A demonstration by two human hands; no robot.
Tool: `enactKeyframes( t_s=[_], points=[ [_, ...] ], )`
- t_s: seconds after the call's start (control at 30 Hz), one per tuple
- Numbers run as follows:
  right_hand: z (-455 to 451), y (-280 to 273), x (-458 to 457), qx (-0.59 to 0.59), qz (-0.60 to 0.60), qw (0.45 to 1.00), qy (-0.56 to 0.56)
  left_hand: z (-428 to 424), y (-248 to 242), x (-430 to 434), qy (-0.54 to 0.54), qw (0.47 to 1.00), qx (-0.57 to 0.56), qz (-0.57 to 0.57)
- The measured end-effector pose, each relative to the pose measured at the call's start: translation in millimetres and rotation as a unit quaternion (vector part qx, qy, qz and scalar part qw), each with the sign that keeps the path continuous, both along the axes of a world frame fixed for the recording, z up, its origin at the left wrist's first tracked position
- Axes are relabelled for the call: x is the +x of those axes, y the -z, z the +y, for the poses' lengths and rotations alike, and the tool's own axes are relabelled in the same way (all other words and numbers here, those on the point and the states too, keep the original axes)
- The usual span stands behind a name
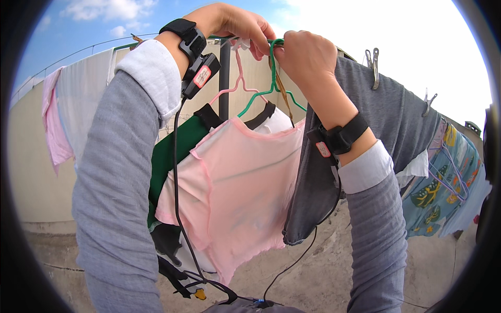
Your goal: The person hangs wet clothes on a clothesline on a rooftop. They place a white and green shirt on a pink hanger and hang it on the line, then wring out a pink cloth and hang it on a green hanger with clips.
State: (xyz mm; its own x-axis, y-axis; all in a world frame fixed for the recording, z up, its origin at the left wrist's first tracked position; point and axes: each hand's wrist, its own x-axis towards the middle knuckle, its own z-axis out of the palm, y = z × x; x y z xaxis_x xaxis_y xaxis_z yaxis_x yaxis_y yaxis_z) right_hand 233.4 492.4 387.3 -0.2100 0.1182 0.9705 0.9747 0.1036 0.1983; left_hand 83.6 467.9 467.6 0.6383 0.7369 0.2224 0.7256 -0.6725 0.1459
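Note:
Both of my hands are raised to the clothesline. My left hand bends its fingers down at the line, beside a white tie at the top of a pink hanger; what its fingertips hold is hidden. Closed at the hook of a green hanger, my right hand has its thumb against the hook. On the green hanger hangs a pale pink short-sleeved shirt. Behind it, a green garment with a dark collar hangs from the pink hanger. A brown strip dangles beside the green hook.
Grey cloth drapes over the line at right, with metal clothespins on it. Farther right hang a patterned cloth and purple hangers. Pale sheets hang at left. A dark post stands behind. Black cables run from my wrist devices.

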Motion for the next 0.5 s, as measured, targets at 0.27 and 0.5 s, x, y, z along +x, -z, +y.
enactKeyframes(
  t_s=[0.27, 0.5],
  points=[
    [-2, 9, 9, 0.019, -0.001, 0.998, -0.066, 34, -7, 3, -0.043, 0.998, 0.027, 0.037],
    [-11, 14, 19, -0.032, 0.014, 0.977, -0.209, 21, -2, -4, 0.032, 0.998, 0.036, -0.051]
  ],
)
